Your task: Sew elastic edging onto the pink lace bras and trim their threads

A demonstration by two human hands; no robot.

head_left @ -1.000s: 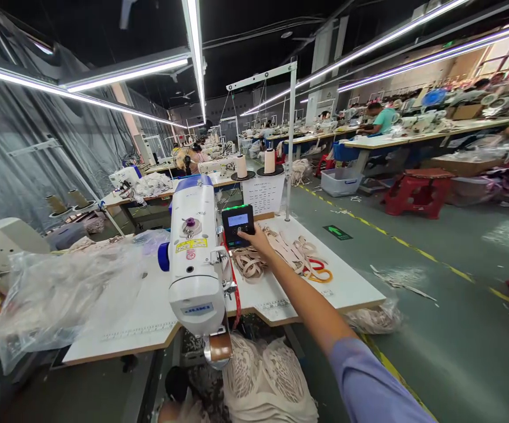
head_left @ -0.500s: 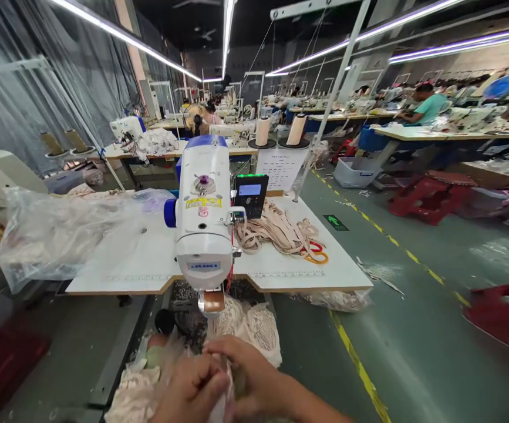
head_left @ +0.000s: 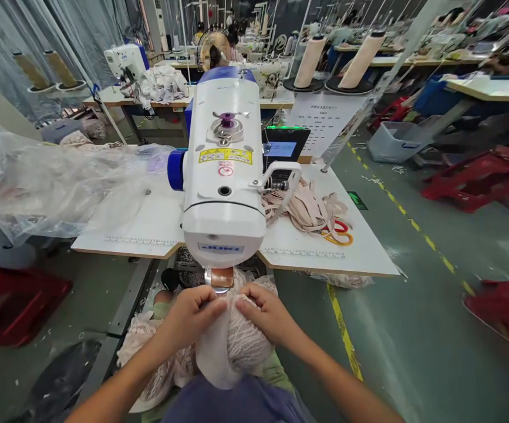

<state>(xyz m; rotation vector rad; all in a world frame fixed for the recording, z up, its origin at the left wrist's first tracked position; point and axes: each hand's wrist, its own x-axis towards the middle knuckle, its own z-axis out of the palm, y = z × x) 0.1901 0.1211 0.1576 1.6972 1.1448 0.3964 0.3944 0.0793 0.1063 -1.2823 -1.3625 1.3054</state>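
Both my hands pinch a pale lace garment piece (head_left: 236, 343) just below the head of a white sewing machine (head_left: 224, 176). My left hand (head_left: 191, 314) grips its left edge with fingers curled. My right hand (head_left: 266, 316) grips the right edge the same way. The fabric bulges toward me between the hands and sits close under the machine's brown presser area (head_left: 221, 277). More lace pieces (head_left: 148, 352) lie in my lap. A black control panel (head_left: 283, 150) with a lit screen stands behind the machine on the right.
The white work table (head_left: 148, 226) holds a heap of beige elastic straps (head_left: 309, 208), red and orange scissors (head_left: 337, 232) and a clear plastic bag (head_left: 56, 182). Thread cones (head_left: 309, 61) stand behind. Red stools (head_left: 474, 176) and a grey bin (head_left: 395, 144) sit along the aisle.
My right hand left the control panel and came down to the fabric in my lap. Both hands then lifted the lace piece up to the machine's needle end, and my view dropped closer.
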